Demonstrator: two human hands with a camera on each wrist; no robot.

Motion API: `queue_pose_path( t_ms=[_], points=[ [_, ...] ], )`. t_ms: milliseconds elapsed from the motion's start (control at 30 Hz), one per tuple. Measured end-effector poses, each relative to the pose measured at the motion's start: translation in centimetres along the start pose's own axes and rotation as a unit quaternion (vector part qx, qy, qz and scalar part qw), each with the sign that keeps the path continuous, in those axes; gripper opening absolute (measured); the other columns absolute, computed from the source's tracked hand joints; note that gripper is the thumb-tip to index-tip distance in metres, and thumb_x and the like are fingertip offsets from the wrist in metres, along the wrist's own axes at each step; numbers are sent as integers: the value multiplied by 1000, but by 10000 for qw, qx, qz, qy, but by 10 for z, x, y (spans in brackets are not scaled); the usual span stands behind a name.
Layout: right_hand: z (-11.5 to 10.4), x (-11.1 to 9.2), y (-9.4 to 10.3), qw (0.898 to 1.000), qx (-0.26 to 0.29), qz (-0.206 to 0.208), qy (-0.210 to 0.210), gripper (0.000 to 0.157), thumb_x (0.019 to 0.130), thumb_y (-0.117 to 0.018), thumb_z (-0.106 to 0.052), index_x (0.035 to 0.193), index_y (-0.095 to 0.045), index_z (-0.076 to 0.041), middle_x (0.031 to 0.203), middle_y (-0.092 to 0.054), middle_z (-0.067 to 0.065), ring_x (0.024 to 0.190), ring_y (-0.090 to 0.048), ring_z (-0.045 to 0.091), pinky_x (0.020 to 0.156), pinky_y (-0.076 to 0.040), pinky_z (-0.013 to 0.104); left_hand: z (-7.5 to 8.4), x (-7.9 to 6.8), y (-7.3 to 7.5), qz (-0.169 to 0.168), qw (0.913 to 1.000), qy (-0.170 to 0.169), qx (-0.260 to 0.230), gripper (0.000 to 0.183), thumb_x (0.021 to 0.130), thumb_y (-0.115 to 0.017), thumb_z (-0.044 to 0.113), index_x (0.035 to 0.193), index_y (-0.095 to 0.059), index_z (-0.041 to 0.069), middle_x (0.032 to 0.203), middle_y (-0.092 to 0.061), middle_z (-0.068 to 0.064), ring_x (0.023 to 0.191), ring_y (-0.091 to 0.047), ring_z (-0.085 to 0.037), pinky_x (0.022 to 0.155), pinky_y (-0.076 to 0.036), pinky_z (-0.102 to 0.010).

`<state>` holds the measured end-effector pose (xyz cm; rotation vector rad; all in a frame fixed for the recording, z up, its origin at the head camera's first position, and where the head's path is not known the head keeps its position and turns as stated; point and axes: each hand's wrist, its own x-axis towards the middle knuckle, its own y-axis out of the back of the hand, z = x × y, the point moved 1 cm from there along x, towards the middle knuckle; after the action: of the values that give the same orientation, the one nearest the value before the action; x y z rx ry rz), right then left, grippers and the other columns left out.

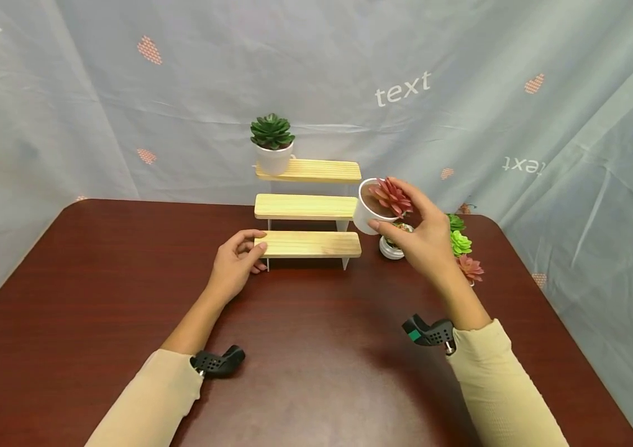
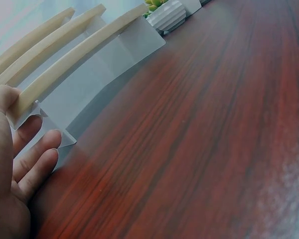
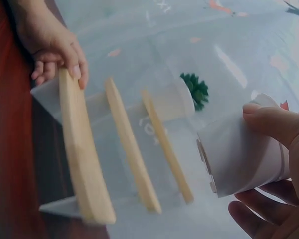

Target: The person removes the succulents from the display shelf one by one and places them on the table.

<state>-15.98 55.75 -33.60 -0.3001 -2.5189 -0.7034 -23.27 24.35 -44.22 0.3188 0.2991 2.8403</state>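
A three-tier display stand (image 1: 307, 244) with pale wooden shelves and clear side supports stands on the table. My left hand (image 1: 232, 264) pinches the left end of its lowest shelf (image 3: 82, 149), the lower fingers beside the clear support (image 2: 60, 130). In my right hand (image 1: 425, 239) is a white pot (image 1: 369, 211) with a red artificial succulent (image 1: 391, 197), gripped between thumb and fingers. This pot is tilted and held in the air at the stand's right side. On the top shelf's left end sits a white pot with a dark green succulent (image 1: 273, 131).
Behind my right hand a small ribbed white pot (image 1: 391, 250) stands on the table (image 1: 316, 347). Further right are a bright green succulent (image 1: 460, 243) and a pink one (image 1: 469, 268), partly hidden by my right hand. A grey curtain (image 1: 193, 99) hangs behind the table.
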Motion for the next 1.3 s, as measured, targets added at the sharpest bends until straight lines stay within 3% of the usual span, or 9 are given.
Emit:
queue_pose_path(
  t_ms=[133, 300, 500, 700, 833, 1000, 1133, 1233, 1300],
  points=[
    [16, -19, 10, 9998, -73, 84, -181, 69, 81, -85, -9, 144, -57, -20, 138, -64, 5, 102, -64, -2, 78, -55, 14, -8, 4, 0, 31, 10000, -46, -75, 34, 103, -60, 18, 133, -58, 2, 93, -62, -29, 70, -72, -27, 65, -61, -31],
    [35, -41, 19, 9988, -382, 35, -314, 68, 82, -85, -11, 144, -57, -20, 141, -62, 4, 116, -61, -2, 89, -50, 9, -29, 12, -1, 96, 9998, -96, -111, 35, 103, -61, 21, 134, -59, 6, 91, -63, -23, 67, -71, -18, 63, -60, -27],
    [52, -58, 27, 9966, -686, 74, -444, 69, 81, -87, -14, 144, -57, -19, 143, -62, 2, 130, -54, 0, 103, -39, 6, -33, 12, -1, 147, 9998, -120, -70, 34, 103, -61, 23, 133, -60, 8, 93, -64, -26, 66, -71, -15, 62, -60, -26],
    [71, -69, 34, 9968, -517, 184, -582, 71, 81, -85, -9, 145, -56, -16, 146, -58, 7, 126, -51, -11, 99, -41, 3, -11, 5, -2, 54, 10000, -69, -30, 34, 103, -60, 17, 134, -59, 1, 93, -63, -31, 69, -72, -25, 64, -62, -31],
    [81, -73, 32, 9952, -652, 201, -701, 70, 82, -85, -14, 145, -56, -20, 146, -59, 5, 124, -51, -13, 95, -43, 2, 0, 1, -1, 102, 9999, -97, 48, 33, 103, -59, 16, 132, -59, 0, 92, -63, -31, 68, -72, -24, 65, -62, -32],
    [87, -80, 23, 9913, -954, 204, -886, 70, 82, -87, -20, 145, -56, -23, 138, -65, 5, 114, -56, -11, 88, -45, 3, -13, 4, 1, 85, 9999, -132, 31, 34, 103, -60, 18, 133, -59, 2, 90, -64, -25, 67, -71, -19, 64, -61, -31],
    [93, -88, 17, 9865, -1174, 473, -1036, 72, 79, -89, -20, 144, -58, -22, 135, -67, 7, 106, -59, -5, 84, -46, 6, -29, 11, -1, 58, 9999, -104, 17, 35, 103, -60, 23, 135, -59, 7, 89, -65, -18, 67, -71, -15, 64, -61, -29],
    [99, -95, 14, 9829, -1284, 707, -1115, 72, 77, -90, -19, 143, -59, -21, 133, -68, 9, 104, -58, -5, 84, -45, 7, -32, 12, -1, 92, 9999, -119, -8, 35, 103, -61, 24, 134, -59, 8, 89, -65, -18, 67, -71, -14, 63, -61, -28],
    [102, -99, 13, 9816, -1316, 835, -1099, 72, 76, -91, -17, 141, -60, -20, 132, -69, 10, 102, -57, -8, 83, -44, 7, -25, 10, -1, 103, 9999, -88, -19, 34, 103, -61, 22, 133, -59, 7, 90, -63, -23, 66, -71, -15, 63, -61, -29]
  ],
)
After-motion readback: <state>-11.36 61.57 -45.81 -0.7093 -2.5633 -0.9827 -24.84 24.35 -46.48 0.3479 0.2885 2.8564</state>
